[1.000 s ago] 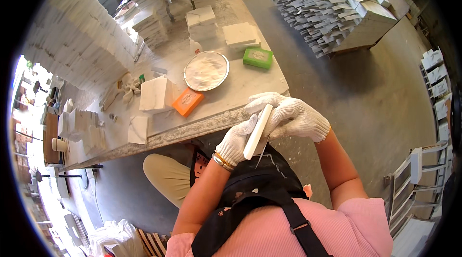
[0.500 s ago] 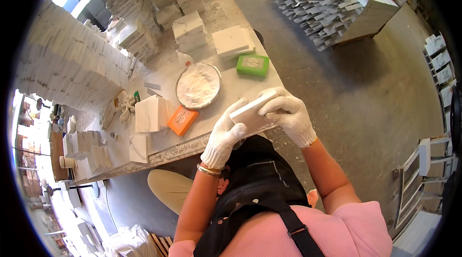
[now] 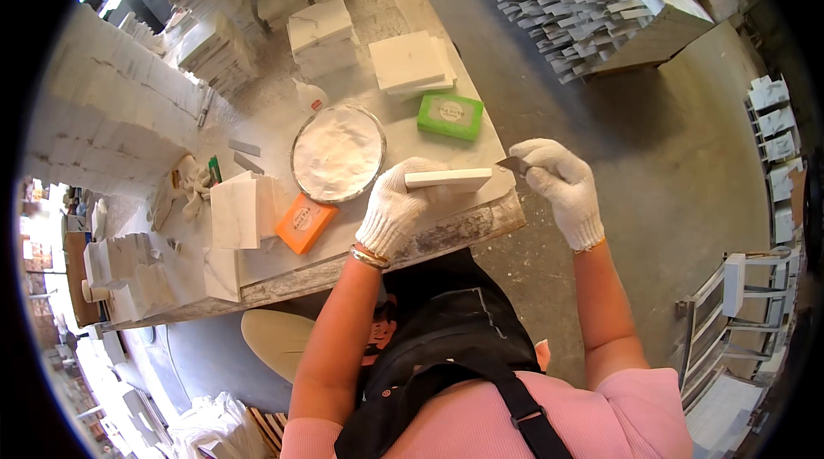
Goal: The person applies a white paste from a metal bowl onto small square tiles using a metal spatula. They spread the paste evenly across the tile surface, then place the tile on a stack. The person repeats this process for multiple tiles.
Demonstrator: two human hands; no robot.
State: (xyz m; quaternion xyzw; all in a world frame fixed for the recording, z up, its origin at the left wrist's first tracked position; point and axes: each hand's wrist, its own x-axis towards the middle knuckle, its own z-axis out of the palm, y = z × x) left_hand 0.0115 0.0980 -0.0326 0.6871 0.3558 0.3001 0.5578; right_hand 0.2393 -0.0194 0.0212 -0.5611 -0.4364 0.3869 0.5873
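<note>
My left hand (image 3: pixel 393 206), in a white knit glove, is closed on one end of a white marble tile (image 3: pixel 450 178), whose narrow edge faces up. The tile is above the near edge of the stone-topped table (image 3: pixel 412 236). To the right, apart from the tile, my gloved right hand (image 3: pixel 562 188) pinches a small flat dark-grey piece (image 3: pixel 513 164), perhaps a scraper blade. Its tip points toward the tile's free end. Left of the left hand are a round dish of white powder (image 3: pixel 337 152) and an orange hand pad (image 3: pixel 305 224).
A green hand pad (image 3: pixel 451 116) and a small tile stack (image 3: pixel 403 61) lie beyond my hands. A white squeeze bottle (image 3: pixel 310 97) stands behind the dish. More tiles (image 3: pixel 243 210) stand left; tall stacks (image 3: pixel 107 107) line the far left. A loaded pallet (image 3: pixel 592 12) is far right.
My right hand has let go of the tile and moved right, now showing the dark piece in its fingers. The left hand keeps the tile, now turned more level. The view has shifted slightly.
</note>
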